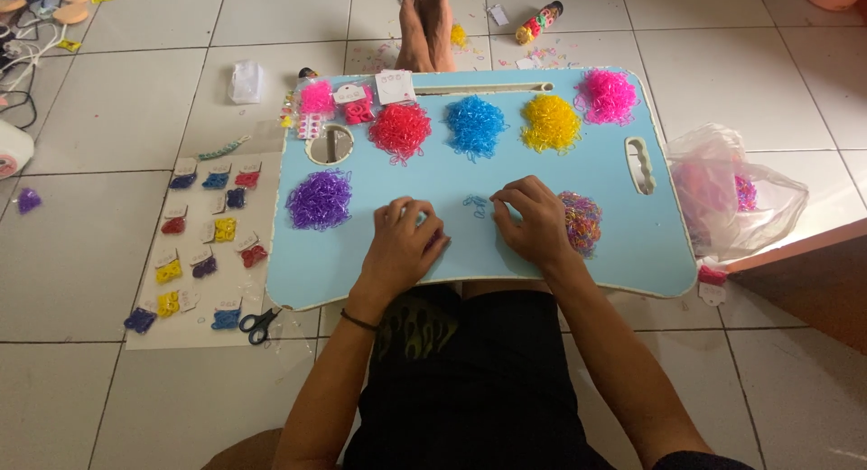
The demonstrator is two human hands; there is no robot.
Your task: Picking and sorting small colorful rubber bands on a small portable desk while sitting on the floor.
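Observation:
A light blue lap table [560, 176] rests over my legs. On it lie sorted heaps of small rubber bands: purple [319, 200], red [399, 130], blue [475, 125], yellow [550, 123], pink [606, 96], and a mixed-colour heap [581, 221]. My left hand [404, 245] rests curled on the table's near middle, fingers bent over something small that I cannot make out. My right hand [533, 217] lies beside the mixed heap, fingertips pinched near a few loose blue bands [476, 204].
Small packets of bands on cards [357, 102] sit at the table's back left. On the floor to the left lies a sheet with several carded band packets [206, 247] and black scissors [259, 325]. A clear plastic bag [731, 195] sits right. My feet [426, 27] lie beyond.

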